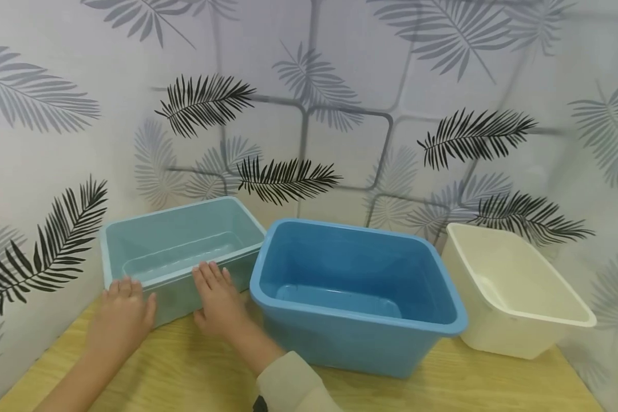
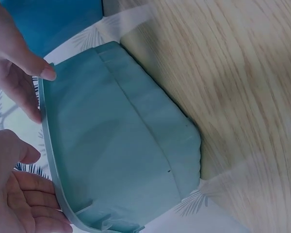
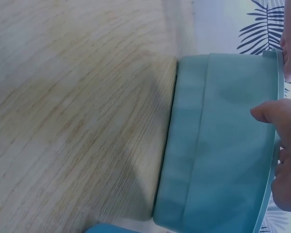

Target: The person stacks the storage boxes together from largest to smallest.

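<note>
A pale teal plastic bin point(image 1: 206, 263) stands at the left on the wooden table, its long near side toward me. My left hand point(image 1: 121, 317) rests its fingers on the bin's near rim by the left corner, the thumb held apart from the fingers. Farther right along that rim, my right hand point(image 1: 218, 300) has its fingers over the edge and its thumb against the outer wall. The left wrist view shows the left hand's fingers point(image 2: 36, 204) meeting the rim. In the right wrist view, the right thumb point(image 3: 266, 112) lies over the teal wall.
A larger blue bin point(image 1: 360, 337) stands just right of the teal one, close to its right end. Beyond it is a cream bin point(image 1: 515, 329), set at an angle. Behind them rises a wall point(image 1: 350, 74) with leaf patterns. Bare wooden tabletop point(image 1: 185, 372) lies in front.
</note>
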A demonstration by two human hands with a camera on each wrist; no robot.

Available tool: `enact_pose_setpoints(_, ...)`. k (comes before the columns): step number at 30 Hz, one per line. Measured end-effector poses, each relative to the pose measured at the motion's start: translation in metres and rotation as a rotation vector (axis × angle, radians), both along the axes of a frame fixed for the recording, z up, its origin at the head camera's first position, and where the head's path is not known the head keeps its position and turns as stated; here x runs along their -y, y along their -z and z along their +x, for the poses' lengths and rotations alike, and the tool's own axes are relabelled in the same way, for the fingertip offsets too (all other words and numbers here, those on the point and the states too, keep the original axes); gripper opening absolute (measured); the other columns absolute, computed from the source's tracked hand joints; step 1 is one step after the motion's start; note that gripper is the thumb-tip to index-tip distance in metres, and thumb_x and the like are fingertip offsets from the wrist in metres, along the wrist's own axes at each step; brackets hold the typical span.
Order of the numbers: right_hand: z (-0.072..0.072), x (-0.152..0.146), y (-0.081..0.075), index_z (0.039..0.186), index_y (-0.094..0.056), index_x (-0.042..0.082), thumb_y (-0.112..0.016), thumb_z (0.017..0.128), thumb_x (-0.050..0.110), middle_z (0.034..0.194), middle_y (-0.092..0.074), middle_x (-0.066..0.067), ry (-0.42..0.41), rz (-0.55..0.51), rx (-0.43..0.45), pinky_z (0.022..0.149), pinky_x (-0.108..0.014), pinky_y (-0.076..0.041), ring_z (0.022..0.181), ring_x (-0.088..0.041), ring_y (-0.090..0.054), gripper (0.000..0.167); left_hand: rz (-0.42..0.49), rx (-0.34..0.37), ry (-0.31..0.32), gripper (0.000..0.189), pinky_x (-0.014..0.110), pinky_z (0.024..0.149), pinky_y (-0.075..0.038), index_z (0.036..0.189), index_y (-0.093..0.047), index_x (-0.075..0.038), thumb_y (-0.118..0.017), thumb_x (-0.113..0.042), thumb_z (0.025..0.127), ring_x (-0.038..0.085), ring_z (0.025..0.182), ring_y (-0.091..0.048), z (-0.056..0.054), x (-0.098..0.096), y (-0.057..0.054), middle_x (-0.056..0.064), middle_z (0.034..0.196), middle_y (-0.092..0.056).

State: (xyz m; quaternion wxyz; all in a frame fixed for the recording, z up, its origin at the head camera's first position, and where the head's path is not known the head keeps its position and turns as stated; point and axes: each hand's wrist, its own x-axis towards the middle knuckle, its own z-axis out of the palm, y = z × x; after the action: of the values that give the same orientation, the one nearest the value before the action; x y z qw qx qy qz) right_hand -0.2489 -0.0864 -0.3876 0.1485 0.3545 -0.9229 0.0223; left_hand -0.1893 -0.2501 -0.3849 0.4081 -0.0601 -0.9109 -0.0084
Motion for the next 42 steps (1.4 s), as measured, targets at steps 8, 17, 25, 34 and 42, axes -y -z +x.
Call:
enact_pose_setpoints(8, 0.005, 0.005, -0.002, 0.148, -0.021, 0.011, -0.057, 0.089, 0.035, 0.155, -0.02, -0.003, 0.015, 0.041, 0.005, 0.116, -0.029, -0.019, 0.144, -0.016, -0.018, 0.073, -0.02, -0.071, -0.013, 0.042, 0.056, 0.075, -0.046, 0.09, -0.054, 0.027, -0.06, -0.011, 0.072, 0.053, 0.084, -0.054, -0.006, 0.007, 0.004, 0.043, 0.09, -0.057)
enact_pose_setpoints(17, 0.014, 0.014, -0.004, 0.148, -0.021, 0.011, -0.055, 0.09, 0.036, 0.155, -0.019, -0.002, -0.007, 0.036, 0.019, 0.116, -0.028, -0.018, 0.144, -0.016, -0.017, 0.072, 0.031, -0.002, -0.068, 0.042, 0.061, 0.077, -0.045, 0.094, -0.054, 0.028, -0.061, -0.008, 0.074, 0.058, 0.09, -0.053, -0.008, 0.02, 0.002, 0.045, 0.095, -0.055)
enact_pose_setpoints(25, 0.017, 0.014, 0.0, 0.146, -0.024, 0.007, -0.055, 0.09, 0.03, 0.154, -0.024, -0.007, -0.043, -0.072, 0.03, 0.115, -0.033, -0.024, 0.143, -0.021, -0.02, 0.069, 0.072, 0.079, -0.079, 0.043, 0.064, 0.078, -0.04, 0.094, -0.052, 0.029, -0.06, -0.009, 0.077, 0.059, 0.09, -0.05, -0.005, 0.023, -0.003, 0.047, 0.098, -0.052)
enact_pose_setpoints(34, 0.01, 0.005, 0.016, 0.142, -0.026, -0.007, -0.056, 0.081, 0.003, 0.152, -0.018, -0.024, 0.071, -0.515, 0.116, 0.112, -0.052, -0.022, 0.142, -0.039, -0.014, 0.069, -0.011, -0.033, -0.018, 0.055, 0.064, 0.075, -0.045, 0.108, -0.052, 0.023, -0.066, -0.01, 0.067, 0.059, 0.094, -0.053, -0.004, 0.015, 0.012, 0.044, 0.104, -0.054)
enact_pose_setpoints(42, 0.006, 0.001, 0.018, 0.139, -0.033, -0.007, -0.06, 0.079, 0.005, 0.149, -0.028, -0.023, 0.096, -0.497, 0.044, 0.11, -0.051, -0.024, 0.14, -0.038, -0.021, 0.067, 0.03, -0.035, 0.037, 0.051, 0.065, 0.08, -0.043, 0.105, -0.053, 0.022, -0.069, -0.006, 0.065, 0.059, 0.097, -0.051, -0.011, 0.02, 0.015, 0.044, 0.104, -0.054)
